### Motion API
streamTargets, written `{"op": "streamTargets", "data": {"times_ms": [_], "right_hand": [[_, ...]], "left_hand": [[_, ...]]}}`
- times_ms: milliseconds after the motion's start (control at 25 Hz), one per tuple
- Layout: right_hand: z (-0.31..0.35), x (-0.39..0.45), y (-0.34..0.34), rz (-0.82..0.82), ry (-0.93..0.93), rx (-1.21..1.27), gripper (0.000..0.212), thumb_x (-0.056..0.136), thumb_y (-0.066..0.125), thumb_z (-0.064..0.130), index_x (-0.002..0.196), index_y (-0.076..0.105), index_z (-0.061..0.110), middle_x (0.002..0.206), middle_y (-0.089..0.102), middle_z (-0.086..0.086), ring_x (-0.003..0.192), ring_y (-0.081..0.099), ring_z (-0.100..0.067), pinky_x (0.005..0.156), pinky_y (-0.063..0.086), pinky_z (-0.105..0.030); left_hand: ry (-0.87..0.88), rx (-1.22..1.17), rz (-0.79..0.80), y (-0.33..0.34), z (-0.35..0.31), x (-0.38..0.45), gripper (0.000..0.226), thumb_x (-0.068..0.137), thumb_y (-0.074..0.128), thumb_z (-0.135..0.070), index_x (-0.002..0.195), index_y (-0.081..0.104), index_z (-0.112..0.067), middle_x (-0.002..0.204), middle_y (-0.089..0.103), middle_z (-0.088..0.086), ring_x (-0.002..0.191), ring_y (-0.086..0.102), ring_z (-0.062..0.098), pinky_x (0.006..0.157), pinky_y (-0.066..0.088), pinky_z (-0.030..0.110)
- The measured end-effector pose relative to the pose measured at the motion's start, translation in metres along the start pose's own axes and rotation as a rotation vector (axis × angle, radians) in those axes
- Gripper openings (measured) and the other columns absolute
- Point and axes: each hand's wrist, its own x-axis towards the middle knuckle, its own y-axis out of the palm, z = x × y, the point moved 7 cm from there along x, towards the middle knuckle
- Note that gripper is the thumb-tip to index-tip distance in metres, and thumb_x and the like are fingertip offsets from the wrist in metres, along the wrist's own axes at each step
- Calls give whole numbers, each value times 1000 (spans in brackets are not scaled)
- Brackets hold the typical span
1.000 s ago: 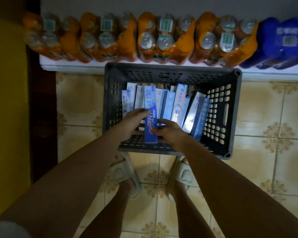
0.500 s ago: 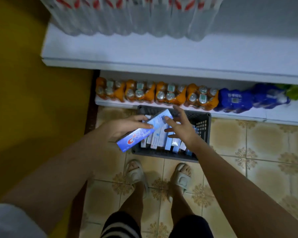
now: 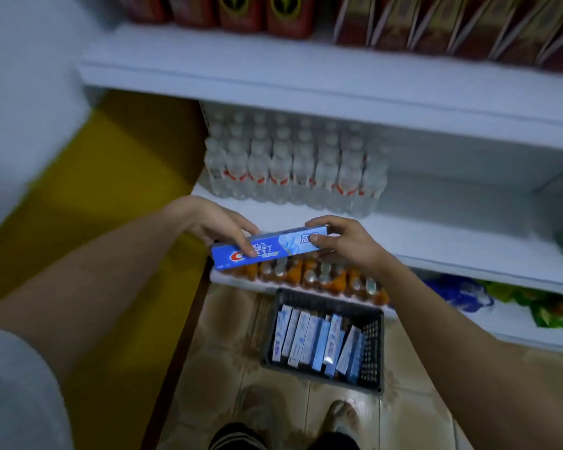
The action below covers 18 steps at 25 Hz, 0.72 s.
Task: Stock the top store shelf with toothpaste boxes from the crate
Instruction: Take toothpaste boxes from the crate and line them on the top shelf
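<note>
I have one blue Crest toothpaste box (image 3: 270, 250) gripped at both ends, lying nearly level in the air in front of the shelves: my left hand (image 3: 213, 222) curls its fingers over the logo end, my right hand (image 3: 345, 241) pinches the paler end. Below, the dark plastic crate (image 3: 372, 342) sits on the tiled floor against the lowest shelf's front edge, more toothpaste boxes (image 3: 312, 342) standing on end inside it. Shrink-wrapped water bottles (image 3: 293, 164) fill the left of the shelf just behind the box; red cartons (image 3: 436, 21) line the board above
</note>
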Motion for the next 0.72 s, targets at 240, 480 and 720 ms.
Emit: {"op": "streamTargets", "data": {"times_ms": [240, 480, 720], "right_hand": [[159, -18, -25, -79, -214, -73, 26, 91, 67, 12, 115, 58, 19, 107, 61, -17, 68, 71, -28, 62, 58, -32], [305, -65, -35, -137, -442, -153, 33, 90, 68, 10, 121, 55, 13, 107, 62, -15, 67, 69, -27, 66, 60, -39], [417, -120, -29, -222, -703, -188, 46, 83, 70, -7, 123, 56, 11, 111, 58, -17, 69, 68, -22, 69, 61, -37]], "left_hand": [[199, 36, -214, -93, -70, -141, 36, 84, 73, -10, 118, 63, -18, 117, 65, 13, 98, 66, 22, 79, 57, 44], [401, 116, -435, -152, -148, -293, 37, 86, 71, -16, 122, 63, -22, 115, 68, 7, 95, 67, 21, 68, 58, 33], [637, 104, -653, -180, -188, -414, 48, 70, 79, -22, 117, 70, -25, 115, 71, 4, 93, 66, 18, 69, 56, 32]]}}
